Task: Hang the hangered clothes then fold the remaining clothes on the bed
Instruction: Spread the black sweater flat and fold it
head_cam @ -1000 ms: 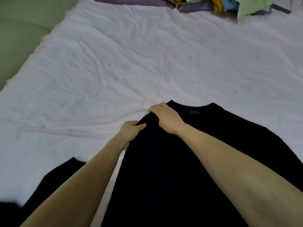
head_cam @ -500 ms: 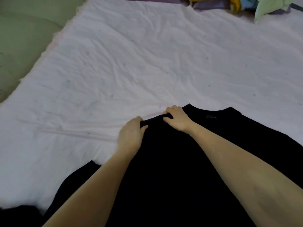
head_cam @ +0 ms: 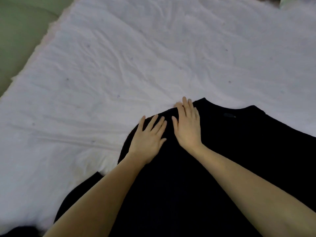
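Observation:
A black shirt (head_cam: 239, 151) lies spread on the bed, its neckline pointing away from me with a small label inside the collar. My left hand (head_cam: 148, 137) lies flat on the shirt's left shoulder area, fingers straight and spread. Just to its right, my right hand (head_cam: 187, 124) also presses flat on the fabric, its fingertips reaching past the shoulder edge onto the sheet. Part of the shirt's left side folds under my left forearm.
The white wrinkled bed sheet (head_cam: 136, 57) stretches ahead and to the left. A green surface (head_cam: 18, 31) borders the bed's left edge. A scrap of pale green cloth (head_cam: 289, 1) shows at the top right corner.
Both hands let go of the shirt's shoulder edge and now lie flat on it with straight fingers. The view has tilted down, so the clothes pile at the top has left the frame.

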Demonstrator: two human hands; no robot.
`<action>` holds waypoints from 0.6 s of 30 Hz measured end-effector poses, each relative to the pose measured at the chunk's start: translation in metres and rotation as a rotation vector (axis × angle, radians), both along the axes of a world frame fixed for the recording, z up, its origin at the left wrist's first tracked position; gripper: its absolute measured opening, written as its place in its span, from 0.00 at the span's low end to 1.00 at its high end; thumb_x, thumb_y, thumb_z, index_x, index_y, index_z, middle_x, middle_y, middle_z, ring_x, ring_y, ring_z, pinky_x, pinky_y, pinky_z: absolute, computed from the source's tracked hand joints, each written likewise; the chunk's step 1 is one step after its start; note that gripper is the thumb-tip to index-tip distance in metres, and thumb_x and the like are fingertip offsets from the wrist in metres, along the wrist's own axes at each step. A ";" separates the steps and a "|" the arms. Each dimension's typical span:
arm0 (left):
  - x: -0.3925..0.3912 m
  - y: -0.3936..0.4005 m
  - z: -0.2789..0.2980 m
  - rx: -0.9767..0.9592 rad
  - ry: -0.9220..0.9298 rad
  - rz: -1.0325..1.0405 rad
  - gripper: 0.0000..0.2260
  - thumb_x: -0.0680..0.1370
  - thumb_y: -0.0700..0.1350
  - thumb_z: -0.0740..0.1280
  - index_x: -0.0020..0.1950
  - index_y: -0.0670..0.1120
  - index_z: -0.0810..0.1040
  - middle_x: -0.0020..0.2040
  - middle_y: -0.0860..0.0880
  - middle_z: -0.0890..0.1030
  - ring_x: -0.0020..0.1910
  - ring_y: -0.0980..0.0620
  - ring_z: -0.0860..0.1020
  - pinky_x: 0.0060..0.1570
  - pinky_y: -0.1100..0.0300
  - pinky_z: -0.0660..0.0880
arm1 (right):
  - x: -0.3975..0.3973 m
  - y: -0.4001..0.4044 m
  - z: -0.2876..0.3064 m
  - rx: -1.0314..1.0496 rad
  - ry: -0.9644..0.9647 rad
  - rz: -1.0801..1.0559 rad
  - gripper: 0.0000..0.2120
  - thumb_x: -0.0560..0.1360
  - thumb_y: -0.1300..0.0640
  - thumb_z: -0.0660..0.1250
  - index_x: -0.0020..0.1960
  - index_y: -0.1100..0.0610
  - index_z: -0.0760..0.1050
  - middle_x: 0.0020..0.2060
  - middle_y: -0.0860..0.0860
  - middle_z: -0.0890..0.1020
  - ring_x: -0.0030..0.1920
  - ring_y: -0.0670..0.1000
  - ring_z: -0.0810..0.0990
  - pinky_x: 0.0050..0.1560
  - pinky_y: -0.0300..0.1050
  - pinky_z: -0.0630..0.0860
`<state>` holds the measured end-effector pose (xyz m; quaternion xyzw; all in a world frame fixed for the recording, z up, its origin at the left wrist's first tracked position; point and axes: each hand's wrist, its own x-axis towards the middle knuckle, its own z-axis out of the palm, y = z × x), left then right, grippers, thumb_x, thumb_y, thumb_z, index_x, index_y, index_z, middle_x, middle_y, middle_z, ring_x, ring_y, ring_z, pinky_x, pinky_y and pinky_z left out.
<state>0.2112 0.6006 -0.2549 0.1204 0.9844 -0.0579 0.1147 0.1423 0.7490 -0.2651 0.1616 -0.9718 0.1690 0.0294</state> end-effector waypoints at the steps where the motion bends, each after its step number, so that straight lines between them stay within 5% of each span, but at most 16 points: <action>1: 0.000 -0.010 -0.004 -0.049 -0.027 -0.003 0.28 0.81 0.58 0.37 0.79 0.48 0.40 0.79 0.50 0.42 0.78 0.47 0.41 0.74 0.41 0.40 | 0.014 0.001 -0.003 0.071 -0.062 0.021 0.24 0.83 0.50 0.51 0.77 0.58 0.56 0.78 0.55 0.53 0.78 0.54 0.48 0.77 0.52 0.47; 4: -0.012 -0.022 -0.015 -0.088 -0.071 0.072 0.28 0.81 0.59 0.37 0.78 0.50 0.34 0.78 0.54 0.37 0.78 0.47 0.38 0.74 0.40 0.39 | 0.014 0.004 -0.019 0.227 -0.258 0.067 0.29 0.83 0.43 0.42 0.79 0.53 0.40 0.78 0.52 0.41 0.77 0.50 0.38 0.76 0.49 0.36; 7: -0.020 -0.009 -0.010 0.012 -0.166 0.154 0.27 0.83 0.58 0.42 0.79 0.50 0.38 0.79 0.54 0.38 0.78 0.45 0.38 0.74 0.40 0.41 | -0.017 -0.009 -0.017 0.258 -0.419 0.058 0.29 0.83 0.43 0.43 0.78 0.50 0.37 0.78 0.51 0.38 0.77 0.49 0.37 0.75 0.49 0.36; 11: 0.010 -0.004 0.015 0.428 -0.057 0.357 0.28 0.83 0.55 0.53 0.79 0.48 0.48 0.80 0.47 0.46 0.78 0.45 0.48 0.75 0.45 0.49 | -0.009 -0.009 0.007 0.184 -0.517 0.045 0.29 0.83 0.45 0.47 0.79 0.54 0.41 0.78 0.53 0.41 0.78 0.52 0.41 0.76 0.51 0.42; 14: 0.069 -0.014 0.035 0.704 -0.026 0.714 0.31 0.81 0.58 0.57 0.78 0.45 0.53 0.77 0.43 0.57 0.75 0.45 0.59 0.71 0.48 0.61 | 0.052 0.004 0.030 0.071 -0.588 0.082 0.28 0.83 0.47 0.48 0.79 0.55 0.46 0.78 0.55 0.46 0.78 0.53 0.45 0.77 0.50 0.45; 18: 0.131 -0.014 0.069 0.777 -0.213 1.072 0.35 0.78 0.64 0.59 0.75 0.42 0.58 0.69 0.43 0.71 0.65 0.42 0.72 0.55 0.50 0.70 | 0.157 0.018 0.059 -0.120 -0.709 0.053 0.25 0.84 0.49 0.50 0.78 0.53 0.52 0.78 0.50 0.49 0.78 0.48 0.45 0.75 0.42 0.45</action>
